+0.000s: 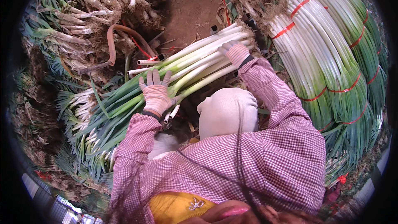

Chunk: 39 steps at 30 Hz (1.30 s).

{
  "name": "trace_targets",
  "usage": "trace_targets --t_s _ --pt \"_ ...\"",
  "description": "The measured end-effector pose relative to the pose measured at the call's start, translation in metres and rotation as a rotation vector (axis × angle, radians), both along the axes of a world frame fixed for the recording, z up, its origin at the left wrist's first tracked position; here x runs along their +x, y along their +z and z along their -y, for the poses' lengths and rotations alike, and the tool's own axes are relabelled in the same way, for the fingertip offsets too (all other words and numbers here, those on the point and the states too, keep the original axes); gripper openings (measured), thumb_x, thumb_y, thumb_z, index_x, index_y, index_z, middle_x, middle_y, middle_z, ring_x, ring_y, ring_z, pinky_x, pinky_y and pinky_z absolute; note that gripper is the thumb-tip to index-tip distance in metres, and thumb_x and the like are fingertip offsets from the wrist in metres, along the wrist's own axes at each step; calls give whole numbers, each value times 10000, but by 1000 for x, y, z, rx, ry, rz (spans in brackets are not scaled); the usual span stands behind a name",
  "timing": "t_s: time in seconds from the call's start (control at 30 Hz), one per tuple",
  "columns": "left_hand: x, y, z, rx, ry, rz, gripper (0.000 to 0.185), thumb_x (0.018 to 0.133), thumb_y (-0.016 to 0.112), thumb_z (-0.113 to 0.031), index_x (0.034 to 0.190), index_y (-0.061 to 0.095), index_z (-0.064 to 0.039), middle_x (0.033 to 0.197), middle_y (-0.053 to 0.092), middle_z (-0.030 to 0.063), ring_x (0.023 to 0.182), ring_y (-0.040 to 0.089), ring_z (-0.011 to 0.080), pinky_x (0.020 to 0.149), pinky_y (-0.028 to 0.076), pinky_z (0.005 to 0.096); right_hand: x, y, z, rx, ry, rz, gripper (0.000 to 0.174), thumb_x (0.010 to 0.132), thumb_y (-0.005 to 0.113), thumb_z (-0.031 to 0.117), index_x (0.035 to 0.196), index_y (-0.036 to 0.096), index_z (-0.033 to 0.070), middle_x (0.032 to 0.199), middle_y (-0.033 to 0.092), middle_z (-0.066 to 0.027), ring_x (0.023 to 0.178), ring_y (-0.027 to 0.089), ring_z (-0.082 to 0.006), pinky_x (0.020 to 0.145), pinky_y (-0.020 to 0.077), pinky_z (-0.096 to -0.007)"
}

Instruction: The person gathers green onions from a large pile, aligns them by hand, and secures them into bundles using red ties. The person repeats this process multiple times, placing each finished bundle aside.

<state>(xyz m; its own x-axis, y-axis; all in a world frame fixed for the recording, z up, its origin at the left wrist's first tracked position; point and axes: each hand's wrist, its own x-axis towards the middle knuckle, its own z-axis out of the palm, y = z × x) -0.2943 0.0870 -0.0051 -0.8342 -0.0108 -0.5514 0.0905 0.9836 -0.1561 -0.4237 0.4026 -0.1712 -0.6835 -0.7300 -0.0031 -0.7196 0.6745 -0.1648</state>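
A loose pile of leeks or large green onions lies slantwise before me, white shanks and roots at the upper right, green leaves at the lower left. My left hand, in a striped glove, lies with fingers spread on the pile where white turns to green. My right hand, gloved too, rests over the white shanks near the roots, its fingers bent; whether it grips any is unclear. The stalks lie on a low frame of metal tubes, whose ends stick out on the left. A light cloth-covered knee is below my right hand.
Cleaned bundles tied with red bands lie at the right. Untrimmed stalks with soil and roots are heaped at the upper left. A curved, rusty-brown bar stands left of the pile. Smaller stalks lie at the lower left, and bare soil shows beyond.
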Motion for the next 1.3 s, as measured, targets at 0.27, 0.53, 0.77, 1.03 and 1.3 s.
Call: trace_targets --t_s 0.27,0.53,0.77,1.03,1.3 --pt "4 3 29 -12 44 31 1077 639 782 -588 1501 329 -128 1478 365 205 1415 277 383 1152 146 582 -20 53 38 228 -84 316 300 844 622 169 1124 612 63 1211 556 -167 1131 566 -352 904 505 -448" --pt "2 -12 45 88 -48 -12 999 669 789 -508 1467 351 -96 1311 490 148 1270 437 307 1126 259 485 21 62 182 -122 533 271 877 696 789 462 1383 451 34 1380 483 -198 1294 453 -363 1112 338 -475" --pt "4 -9 40 19 -87 7 1118 621 767 -606 1491 317 -69 1337 434 178 1317 361 338 1148 174 531 -27 35 37 -34 -462 265 401 839 729 254 1167 623 51 1122 645 -178 1071 614 -313 956 505 -379" --pt "9 -1 40 15 -44 13 1150 628 755 -643 1521 283 -93 1485 343 220 1434 242 380 1166 100 575 -41 -28 -73 -546 -1170 192 402 962 553 330 1283 578 90 1218 620 -214 1136 577 -389 977 451 -451" --pt "7 10 41 30 -6 68 1157 637 741 -665 1538 262 -119 1536 306 216 1458 212 377 1168 69 596 -18 -74 -76 -161 -1248 305 454 976 481 405 1319 558 117 1212 625 -233 1142 592 -370 951 461 -418"
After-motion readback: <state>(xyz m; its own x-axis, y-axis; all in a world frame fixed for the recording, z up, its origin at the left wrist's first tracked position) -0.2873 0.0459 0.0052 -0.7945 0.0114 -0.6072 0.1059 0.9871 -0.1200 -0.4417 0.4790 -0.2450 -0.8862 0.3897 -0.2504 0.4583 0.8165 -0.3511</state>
